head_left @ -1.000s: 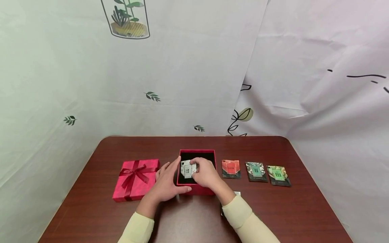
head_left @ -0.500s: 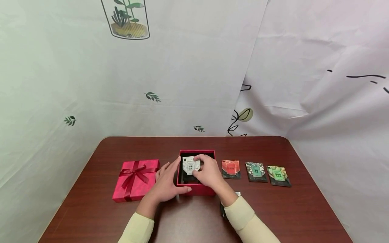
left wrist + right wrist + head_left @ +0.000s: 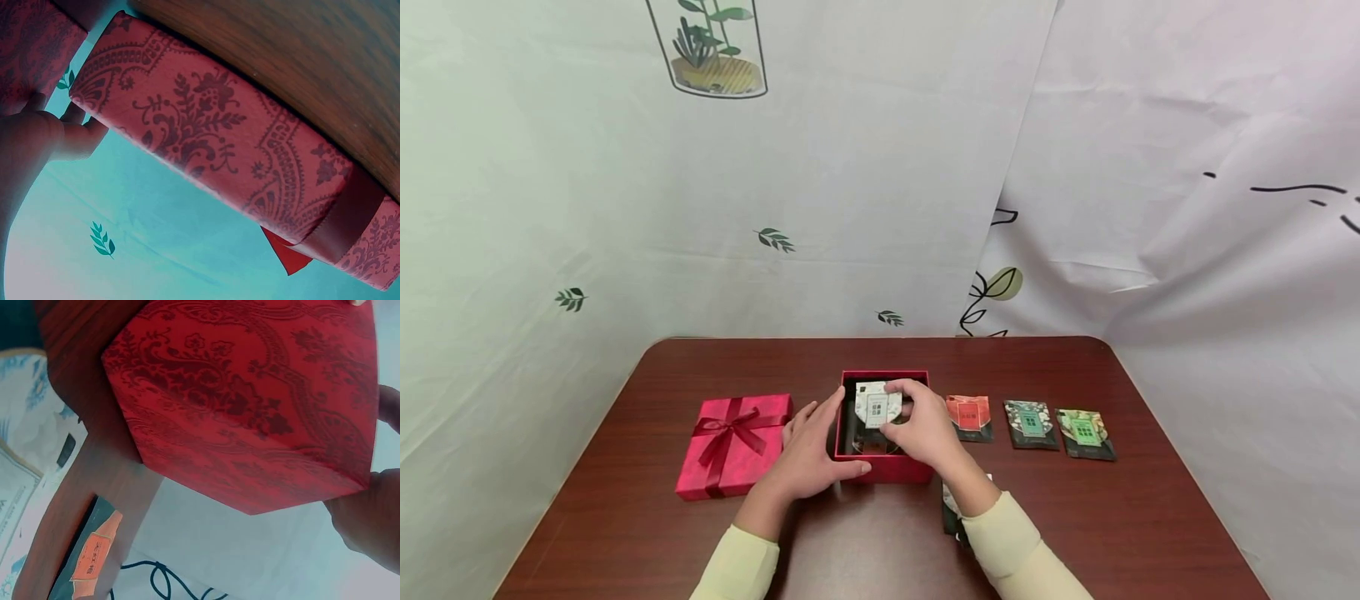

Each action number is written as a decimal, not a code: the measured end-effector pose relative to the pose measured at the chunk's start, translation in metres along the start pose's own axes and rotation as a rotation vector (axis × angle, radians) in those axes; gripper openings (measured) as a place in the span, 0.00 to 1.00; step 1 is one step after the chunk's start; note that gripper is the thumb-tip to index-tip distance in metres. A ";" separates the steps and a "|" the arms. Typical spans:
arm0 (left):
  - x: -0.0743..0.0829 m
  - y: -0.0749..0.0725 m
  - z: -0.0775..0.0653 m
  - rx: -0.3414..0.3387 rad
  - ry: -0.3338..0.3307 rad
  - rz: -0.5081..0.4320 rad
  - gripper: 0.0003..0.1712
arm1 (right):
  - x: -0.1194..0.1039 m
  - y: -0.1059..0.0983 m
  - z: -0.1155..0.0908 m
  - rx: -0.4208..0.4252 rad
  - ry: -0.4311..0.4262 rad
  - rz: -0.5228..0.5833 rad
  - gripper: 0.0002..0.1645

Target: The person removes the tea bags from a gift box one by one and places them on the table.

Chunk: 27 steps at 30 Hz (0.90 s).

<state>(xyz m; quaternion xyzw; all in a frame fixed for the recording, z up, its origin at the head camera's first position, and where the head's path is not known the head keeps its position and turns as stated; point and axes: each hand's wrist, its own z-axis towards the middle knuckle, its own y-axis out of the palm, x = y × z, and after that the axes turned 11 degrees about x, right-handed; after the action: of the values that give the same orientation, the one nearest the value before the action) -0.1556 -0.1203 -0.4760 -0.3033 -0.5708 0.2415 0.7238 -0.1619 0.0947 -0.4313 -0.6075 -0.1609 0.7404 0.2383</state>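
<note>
In the head view my right hand (image 3: 922,425) pinches a white-topped sachet (image 3: 877,407) between thumb and fingers over the red box (image 3: 891,470). Beneath that sachet, another dark packet (image 3: 874,447) partly shows inside the box; its kind is hidden. My left hand (image 3: 812,450) rests along the box's left side with fingers straight, its thumb lying by the front rim. In the right wrist view the box's patterned outer walls (image 3: 250,412) fill the middle and hide the sachet.
Left of the box lies the red lid (image 3: 737,446) with a ribbon bow. To the right lie orange (image 3: 968,417), teal (image 3: 1032,423) and green (image 3: 1086,432) sachets. Another white-and-black sachet (image 3: 951,505) is partly under my right forearm.
My right hand has shifted the white-topped sachet up and to the right over the box, uncovering a packet below. My left hand has stayed in place.
</note>
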 end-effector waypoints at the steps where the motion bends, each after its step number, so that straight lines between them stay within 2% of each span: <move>1: 0.000 0.000 0.000 0.000 0.001 0.001 0.69 | -0.001 -0.001 -0.001 -0.001 0.007 0.009 0.31; 8: -0.001 0.000 0.000 0.001 0.006 0.002 0.69 | -0.004 -0.013 -0.006 -0.015 0.040 0.105 0.35; 20: -0.001 0.001 0.000 0.014 0.003 -0.001 0.69 | 0.004 -0.029 -0.017 0.009 0.107 0.276 0.40; 27: -0.002 0.001 0.000 0.017 0.010 -0.002 0.69 | 0.007 -0.039 -0.024 0.023 0.144 0.312 0.41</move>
<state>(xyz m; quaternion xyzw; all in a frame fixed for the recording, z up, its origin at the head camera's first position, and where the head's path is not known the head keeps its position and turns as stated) -0.1565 -0.1211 -0.4781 -0.2977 -0.5653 0.2444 0.7294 -0.1333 0.1297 -0.4218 -0.6739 -0.0384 0.7247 0.1383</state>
